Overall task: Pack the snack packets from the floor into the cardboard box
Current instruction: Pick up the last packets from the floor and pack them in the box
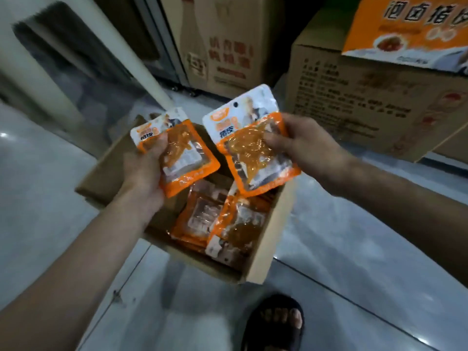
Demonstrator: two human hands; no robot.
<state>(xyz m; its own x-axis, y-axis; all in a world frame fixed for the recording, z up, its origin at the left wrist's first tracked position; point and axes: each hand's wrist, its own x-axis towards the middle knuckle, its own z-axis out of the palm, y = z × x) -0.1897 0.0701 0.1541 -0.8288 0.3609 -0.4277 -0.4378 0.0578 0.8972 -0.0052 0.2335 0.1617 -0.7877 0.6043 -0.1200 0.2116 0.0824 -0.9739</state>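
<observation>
An open cardboard box (263, 254) sits on the floor in the middle of the view, with several orange-and-white snack packets (235, 224) lying inside it. My left hand (144, 171) holds one orange snack packet (182, 150) above the box's left side. My right hand (304, 145) grips a second, larger-looking packet (250, 145) above the box's right side, thumb pressed on its clear window. Both packets are tilted with their printed faces toward me. The box's left half is hidden behind my left hand and forearm.
Large brown cartons (354, 102) stand stacked at the back right, topped by an orange printed carton (410, 29). Another carton (225, 41) stands at the back centre. A pale pillar (50, 79) rises at left. My foot in a black sandal (276, 323) rests on the grey tiled floor.
</observation>
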